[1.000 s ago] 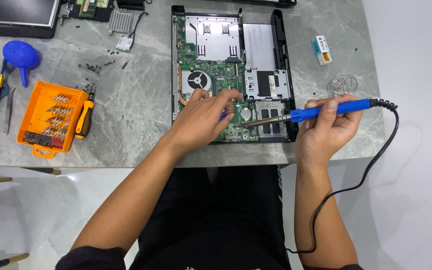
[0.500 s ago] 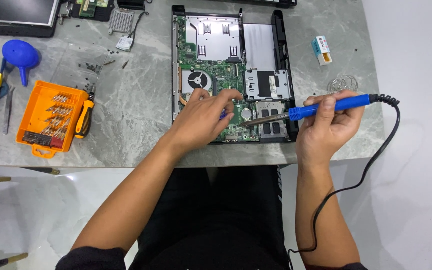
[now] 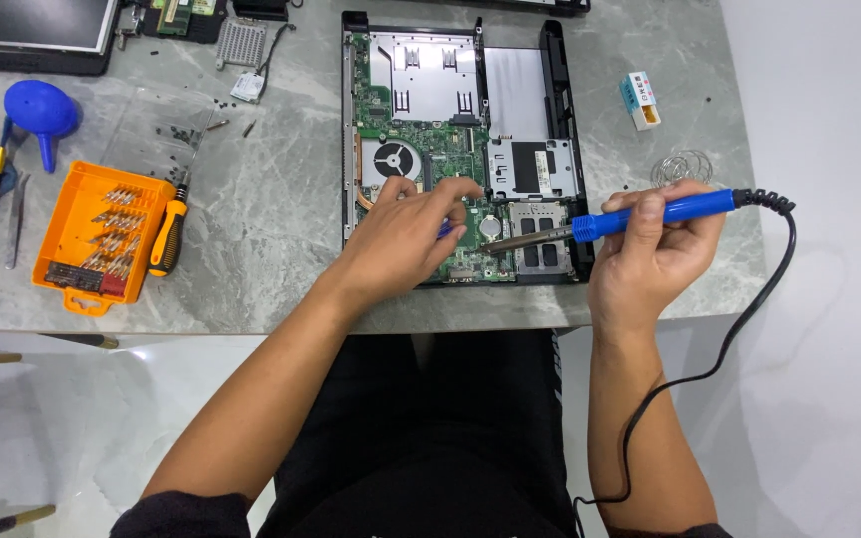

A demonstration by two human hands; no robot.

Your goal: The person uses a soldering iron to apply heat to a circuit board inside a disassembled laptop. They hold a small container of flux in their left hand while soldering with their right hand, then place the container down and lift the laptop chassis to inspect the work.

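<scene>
Nearby, orange case (image 3: pixel 80 224) holds bits; right hand (image 3: pixel 650 254) grips soldering iron (image 3: pixel 640 217).

Grey marble-look tabletop (image 3: pixel 271 209) is pretty crowded: opened black laptop chassis with green circuit board (image 3: pixel 460 149) under the left hand (image 3: pixel 401 239), orange plastic screwdriver-bit case (image 3: pixel 102 234) and blue rubber air blower (image 3: pixel 40 110) further left of it.

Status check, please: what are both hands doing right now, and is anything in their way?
Right hand grips blue soldering iron, tip over circuit board. Left hand rests on board. Nothing blocking.
</scene>
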